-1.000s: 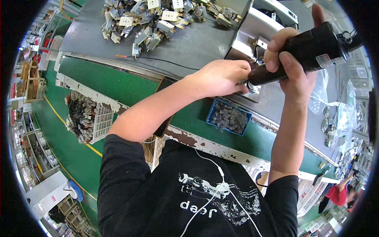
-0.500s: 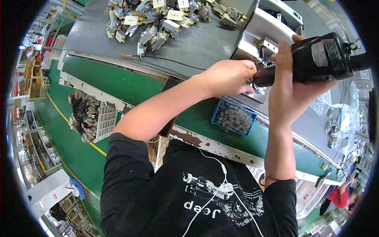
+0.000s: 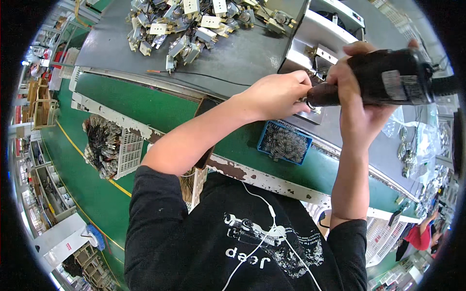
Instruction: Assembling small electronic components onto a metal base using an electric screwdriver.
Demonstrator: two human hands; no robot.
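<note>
My right hand (image 3: pixel 357 89) grips a black powered screwdriver (image 3: pixel 383 77) held almost level, its nose pointing left. My left hand (image 3: pixel 279 94) is closed at the tool's tip (image 3: pixel 310 102), fingers pinched around something small there; what it pinches is hidden. Both hands hover above a grey metal fixture (image 3: pixel 318 36) on the dark conveyor belt (image 3: pixel 228 58). Just below them a blue tray (image 3: pixel 285 142) of small metal parts rests on the green bench edge (image 3: pixel 160 104).
A heap of white and metal assemblies (image 3: pixel 189 22) lies on the belt at the far left. A white crate (image 3: pixel 109 145) of dark wire parts hangs off the bench side. Clear plastic bags (image 3: pixel 412 136) lie at the right. Another person in red (image 3: pixel 422 237) stands at the lower right.
The screwdriver has tilted from slanting up-right to nearly level and sunk a little. My left hand stays pinched at its tip. The view has shifted slightly.
</note>
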